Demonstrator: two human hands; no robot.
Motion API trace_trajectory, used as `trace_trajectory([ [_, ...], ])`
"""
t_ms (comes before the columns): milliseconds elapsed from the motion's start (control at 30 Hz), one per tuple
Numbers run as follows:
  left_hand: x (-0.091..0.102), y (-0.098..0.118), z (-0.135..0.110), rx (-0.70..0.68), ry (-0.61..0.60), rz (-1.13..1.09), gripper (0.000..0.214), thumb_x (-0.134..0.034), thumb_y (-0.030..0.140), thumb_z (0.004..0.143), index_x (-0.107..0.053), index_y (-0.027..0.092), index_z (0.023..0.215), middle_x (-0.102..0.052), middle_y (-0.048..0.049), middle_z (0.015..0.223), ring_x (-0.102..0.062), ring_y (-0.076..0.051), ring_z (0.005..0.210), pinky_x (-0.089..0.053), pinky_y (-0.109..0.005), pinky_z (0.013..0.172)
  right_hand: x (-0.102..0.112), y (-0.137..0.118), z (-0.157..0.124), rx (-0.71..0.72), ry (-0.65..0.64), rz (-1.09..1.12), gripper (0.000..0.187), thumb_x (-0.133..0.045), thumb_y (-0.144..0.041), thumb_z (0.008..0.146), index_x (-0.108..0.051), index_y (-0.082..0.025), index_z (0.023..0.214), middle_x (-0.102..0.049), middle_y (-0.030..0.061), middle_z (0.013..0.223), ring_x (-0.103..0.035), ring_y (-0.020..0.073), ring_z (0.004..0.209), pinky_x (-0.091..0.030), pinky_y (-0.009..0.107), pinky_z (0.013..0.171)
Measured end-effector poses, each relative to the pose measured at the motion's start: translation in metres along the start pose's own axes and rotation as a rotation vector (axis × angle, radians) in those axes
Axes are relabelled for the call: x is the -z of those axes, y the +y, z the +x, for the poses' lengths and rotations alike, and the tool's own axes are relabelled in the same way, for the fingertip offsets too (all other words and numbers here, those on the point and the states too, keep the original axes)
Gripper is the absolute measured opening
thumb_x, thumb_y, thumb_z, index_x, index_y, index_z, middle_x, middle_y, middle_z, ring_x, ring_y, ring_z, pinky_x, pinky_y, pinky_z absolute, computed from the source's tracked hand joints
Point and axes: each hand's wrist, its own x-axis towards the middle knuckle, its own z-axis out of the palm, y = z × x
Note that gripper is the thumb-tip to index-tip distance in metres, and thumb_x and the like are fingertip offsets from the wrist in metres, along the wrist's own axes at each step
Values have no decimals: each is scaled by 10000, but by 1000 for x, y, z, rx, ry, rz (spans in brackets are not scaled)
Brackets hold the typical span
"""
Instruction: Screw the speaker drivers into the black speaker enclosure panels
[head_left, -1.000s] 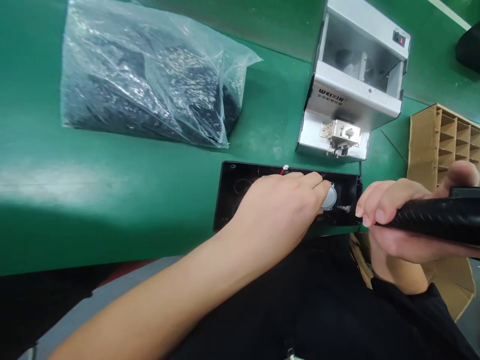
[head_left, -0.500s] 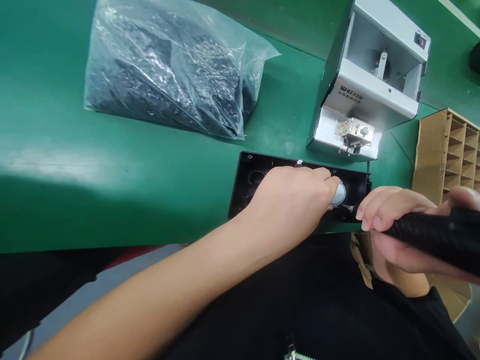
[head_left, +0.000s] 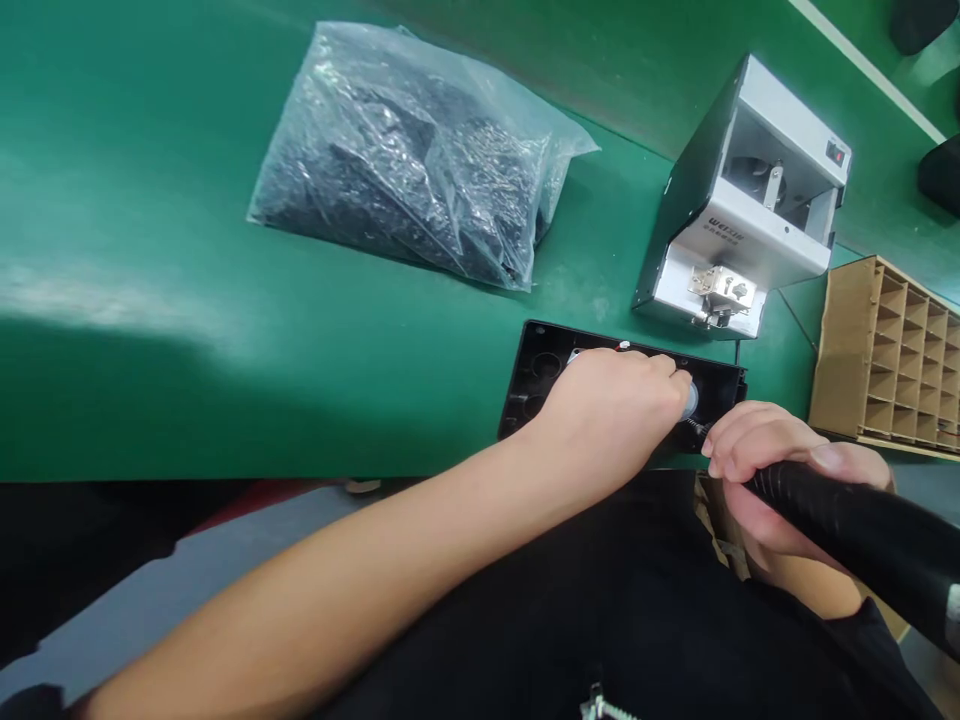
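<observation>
A black plastic housing [head_left: 559, 343] lies on the bench near its front edge. My left hand [head_left: 619, 405] reaches over it, fingers curled down inside; their tips and whatever they grip are hidden. Just beyond those fingers a round pale disc [head_left: 691, 401] shows in the housing. A small white connector [head_left: 623, 345] sits by the far wall. My right hand [head_left: 780, 450] is wrapped around a thick black electric screwdriver [head_left: 862, 525], which points left at the housing's right end. The fingertips are close to that corner, where a small coiled metal piece [head_left: 697, 428] shows.
Behind the housing stands a silver screw feeder [head_left: 772, 225] marked WEIXIN. A clear plastic bag [head_left: 420, 160] of dark parts lies at the back left. On the right is a cardboard box with dividers [head_left: 851, 345]. Black objects [head_left: 941, 175] stand at the far right.
The view has shifted, so bench items appear farther right and slightly lower. Both hands keep their holds at the housing, and more of the screwdriver's body shows.
</observation>
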Motion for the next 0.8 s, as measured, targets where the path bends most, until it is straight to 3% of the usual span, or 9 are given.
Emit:
trace_trajectory([
  [100, -1, 0, 0, -5, 23, -7, 215, -757, 78, 943, -792, 170, 1134, -817, -44, 990, -813, -288, 882, -404, -380, 623, -13, 11, 3, 212, 34, 37, 709, -750, -164, 831, -631, -328, 1510, -776, -36, 813, -711, 204, 571, -676, 439, 581],
  [233, -1, 0, -2, -4, 31, -5, 249, -782, 78, 933, -791, 167, 1164, -831, -61, 1036, -814, -290, 916, -440, -362, 645, -34, 21, 6, 253, 258, 115, 448, -720, -417, 989, -717, -279, 1415, -721, -29, 715, -642, 186, 497, -616, 385, 490],
  [367, -4, 0, -6, -12, 79, 29, 220, -787, 89, 947, -781, 148, 1158, -829, -73, 991, -789, -286, 923, -493, -360, 686, -35, 14, 19, 204, 288, 163, 659, -501, -732, 1079, -701, -255, 1488, -688, -26, 677, -585, 180, 441, -566, 352, 411],
  [500, -7, -4, -14, -32, 159, 77, 149, -798, 107, 948, -768, 139, 1090, -819, -79, 939, -740, -276, 902, -502, -348, 687, -9, -8, 63, 71, 427, 239, 730, -349, -828, 1075, -762, -320, 1396, -658, -30, 637, -529, 169, 394, -521, 329, 379],
  [567, -8, -7, -18, -62, 188, 86, 61, -772, 121, 973, -759, 159, 1020, -799, -73, 892, -708, -268, 874, -499, -349, 684, 1, -12, 93, 151, 476, 192, 685, -415, -846, 1051, -795, -346, 1326, -619, -39, 629, -478, 148, 367, -480, 310, 358],
  [667, -7, -10, -25, -104, 246, 98, 118, -703, 101, 1011, -746, 179, 933, -773, -66, 838, -654, -252, 812, -510, -365, 691, 1, -1, 133, 216, 458, 79, 605, -526, -860, 1014, -768, -381, 1294, -581, -46, 673, -502, 134, 389, -468, 289, 385],
  [800, -8, -16, -33, -152, 394, 62, 161, -648, 117, 1064, -788, 165, 1002, -819, -73, 932, -661, -245, 825, -563, -398, 747, -14, 26, 158, 231, 440, 160, 613, -458, -848, 1046, -715, -321, 1227, -552, -57, 626, -482, 136, 362, -388, 277, 334],
])
